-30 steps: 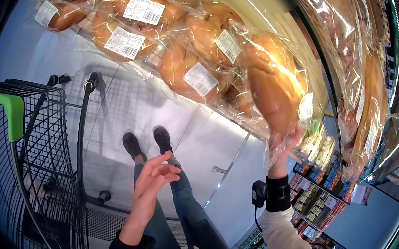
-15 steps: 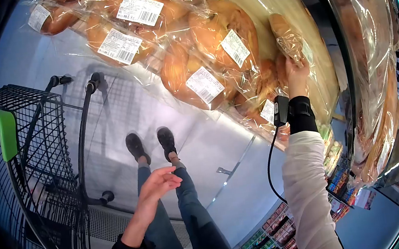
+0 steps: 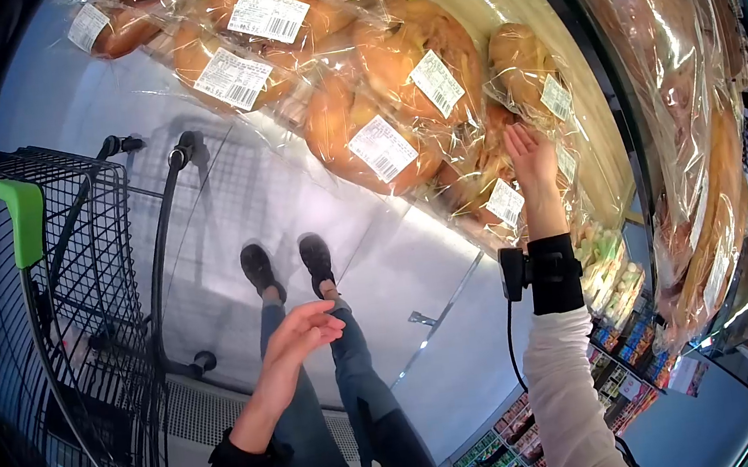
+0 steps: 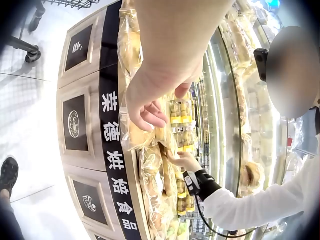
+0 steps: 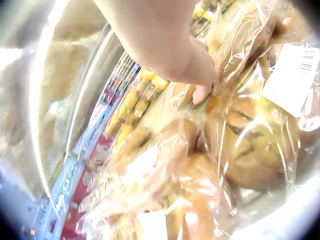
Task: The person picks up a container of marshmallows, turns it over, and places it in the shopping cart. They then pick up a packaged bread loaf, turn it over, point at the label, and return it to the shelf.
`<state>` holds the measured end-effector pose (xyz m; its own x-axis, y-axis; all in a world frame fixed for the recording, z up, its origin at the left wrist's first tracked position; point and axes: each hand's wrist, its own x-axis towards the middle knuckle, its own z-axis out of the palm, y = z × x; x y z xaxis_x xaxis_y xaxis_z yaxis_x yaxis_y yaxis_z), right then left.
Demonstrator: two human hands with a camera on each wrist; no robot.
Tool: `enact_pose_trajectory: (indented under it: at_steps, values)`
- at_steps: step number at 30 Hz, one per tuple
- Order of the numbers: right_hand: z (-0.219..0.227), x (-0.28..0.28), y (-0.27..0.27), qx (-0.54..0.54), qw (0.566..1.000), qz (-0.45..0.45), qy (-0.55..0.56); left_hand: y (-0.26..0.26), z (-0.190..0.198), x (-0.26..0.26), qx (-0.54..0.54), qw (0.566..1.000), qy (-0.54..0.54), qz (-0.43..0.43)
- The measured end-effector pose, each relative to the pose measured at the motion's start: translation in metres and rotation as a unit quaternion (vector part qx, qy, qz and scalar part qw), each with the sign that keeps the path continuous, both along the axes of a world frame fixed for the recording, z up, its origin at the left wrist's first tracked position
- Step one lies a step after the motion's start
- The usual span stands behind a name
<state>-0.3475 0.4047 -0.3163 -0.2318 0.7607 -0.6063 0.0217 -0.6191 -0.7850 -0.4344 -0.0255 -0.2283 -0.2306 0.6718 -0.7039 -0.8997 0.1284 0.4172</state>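
Note:
My right hand is over the bread display, fingers loosely extended, holding nothing. Just beyond its fingertips lies a bagged bread with a white label, at the shelf's far side. Another bagged bread sits beside and partly under the hand. From the right wrist view, the hand hangs over shiny clear bags, its fingers mostly hidden; a bread with a cracked top is close by. My left hand hovers above the floor in front of my legs, fingers relaxed and touching nothing.
Several more labelled bagged breads fill the display's near edge. To the left stands a black wire shopping cart with a green handle piece. Long bagged loaves line the right side. Packaged goods stand on shelves below right.
My right hand held up a large bagged bread, then had it at the display's far side. Now that bread lies there and the hand has drawn back slightly, fingers loosened. The left hand barely moved.

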Motion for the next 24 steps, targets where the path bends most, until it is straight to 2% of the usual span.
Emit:
enact_pose_trajectory:
  at_steps: [2, 5, 8, 9, 11, 13, 16, 20, 24]
  values:
    - [0.004, -0.007, -0.041, 0.031, 0.984, 0.137, -0.105, -0.003, 0.002, 0.001, -0.009, 1.000, 0.009, -0.010]
    - [0.017, -0.023, -0.075, -0.030, 0.956, 0.232, -0.175, -0.008, 0.004, 0.001, -0.012, 0.999, 0.027, -0.026]
    - [-0.002, -0.024, -0.060, -0.228, 0.927, 0.273, -0.119, -0.017, 0.007, 0.004, -0.012, 0.999, 0.029, -0.021]
    - [-0.005, -0.028, -0.062, -0.256, 0.930, 0.259, -0.050, -0.020, 0.008, 0.005, -0.012, 0.999, 0.028, -0.019]
    - [-0.007, -0.031, -0.067, -0.168, 0.967, 0.189, -0.033, -0.026, 0.011, 0.005, -0.008, 0.999, 0.027, -0.015]
    - [0.021, -0.049, -0.091, -0.116, 0.985, 0.126, 0.004, -0.033, 0.017, 0.004, -0.004, 1.000, 0.027, -0.013]
    - [0.033, -0.051, -0.104, -0.081, 0.977, 0.119, 0.157, -0.041, 0.024, 0.001, -0.007, 0.999, 0.033, -0.012]
    - [0.083, -0.055, -0.138, -0.078, 0.960, 0.097, 0.252, -0.049, 0.033, -0.002, 0.003, 0.999, 0.045, 0.004]
    - [0.131, -0.040, -0.178, -0.018, 0.977, 0.055, 0.204, -0.052, 0.043, -0.009, 0.003, 0.998, 0.054, 0.018]
